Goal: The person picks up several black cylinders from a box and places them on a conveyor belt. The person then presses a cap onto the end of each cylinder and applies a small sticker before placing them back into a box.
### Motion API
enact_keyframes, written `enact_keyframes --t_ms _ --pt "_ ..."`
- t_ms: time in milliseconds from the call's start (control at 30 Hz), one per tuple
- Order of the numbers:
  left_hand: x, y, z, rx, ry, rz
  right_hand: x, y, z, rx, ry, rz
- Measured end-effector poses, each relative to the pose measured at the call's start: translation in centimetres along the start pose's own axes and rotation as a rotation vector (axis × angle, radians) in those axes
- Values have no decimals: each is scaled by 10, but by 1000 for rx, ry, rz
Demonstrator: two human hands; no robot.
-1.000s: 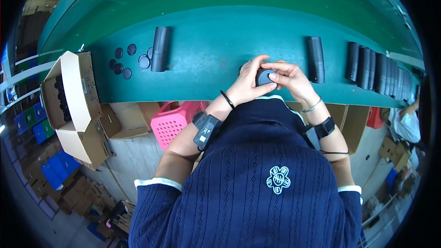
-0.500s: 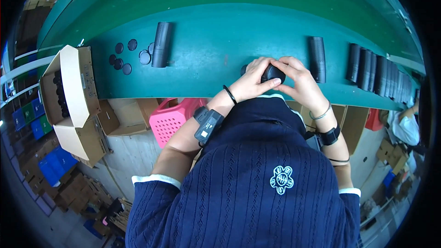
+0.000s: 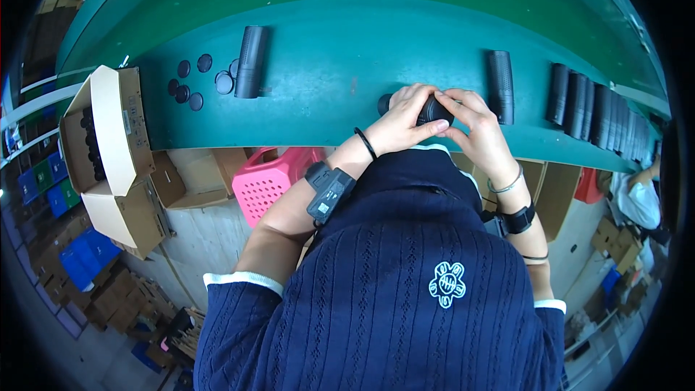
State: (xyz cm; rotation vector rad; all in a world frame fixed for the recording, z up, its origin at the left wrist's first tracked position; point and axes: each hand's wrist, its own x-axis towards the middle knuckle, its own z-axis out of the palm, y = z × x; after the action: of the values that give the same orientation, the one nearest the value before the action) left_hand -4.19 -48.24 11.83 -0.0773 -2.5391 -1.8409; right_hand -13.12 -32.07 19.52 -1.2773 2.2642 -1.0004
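Both hands hold a black cylindrical tube (image 3: pixel 434 111) lying sideways by the front edge of the green table (image 3: pixel 347 43). My left hand (image 3: pixel 405 117) is wrapped round its body; the tube's far left end pokes out beyond the fingers. At the right end, my right hand (image 3: pixel 474 122) grips the rim with thumb and fingertips. Whether a cap sits on that end is hard to make out. A similar black tube (image 3: pixel 500 87) lies just right of my right hand. Another tube (image 3: pixel 252 61) lies to the left beside several round black caps (image 3: pixel 224 84).
More black tubes (image 3: pixel 599 112) stand in a row at the right. An open cardboard box (image 3: pixel 112 130) with black parts is at the table's left end. Below the front edge are a pink plastic stool (image 3: pixel 264 188) and another cardboard box (image 3: pixel 199 181). Another person (image 3: pixel 637 199) is at far right.
The right end of the held tube has tilted a little, showing more of its ridged side. My hands keep their grip. The view has shifted slightly.
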Motion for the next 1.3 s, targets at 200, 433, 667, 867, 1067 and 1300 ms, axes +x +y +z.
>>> enact_keyframes --t_ms 200,433,667,867,1067,1300 --pt "0 -2 5 34 23 4 2 -9 -1 -82 -33 8" --pt "-2 -2 5 34 29 1 1 -5 -1 2 -67 14" --pt "-2 0 4 6 49 -4 -4 -1 4 51 -6 19" --pt "-1 0 4 13 42 -10 -2 -5 5 5 6 14" --pt "0 1 3 5 31 -18 1 -5 3 -52 -28 -11" --pt "-3 1 1 -25 42 -3 -4 -1 5 25 -13 -15"
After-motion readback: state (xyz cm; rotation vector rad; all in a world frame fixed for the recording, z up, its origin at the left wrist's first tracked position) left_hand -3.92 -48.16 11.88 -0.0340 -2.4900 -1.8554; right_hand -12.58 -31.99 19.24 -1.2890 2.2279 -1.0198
